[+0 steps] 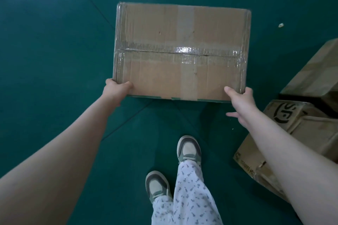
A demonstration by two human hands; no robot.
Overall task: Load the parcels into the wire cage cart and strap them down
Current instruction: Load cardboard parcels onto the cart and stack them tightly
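Note:
A taped brown cardboard parcel [181, 49] is in front of me over the green floor, its top face towards the camera. My left hand [117, 88] grips its near left corner, thumb on top and fingers under the edge. My right hand [241, 102] holds the near right corner with the thumb on top and fingers round the side; one finger sticks out below. The wire cage cart is out of view.
More cardboard parcels lie at the right: one with a black logo [296, 115], one behind it [316, 71], one printed box [256, 166] under my right forearm. My two shoes [188, 150] stand on the green floor [54, 60] below the parcel.

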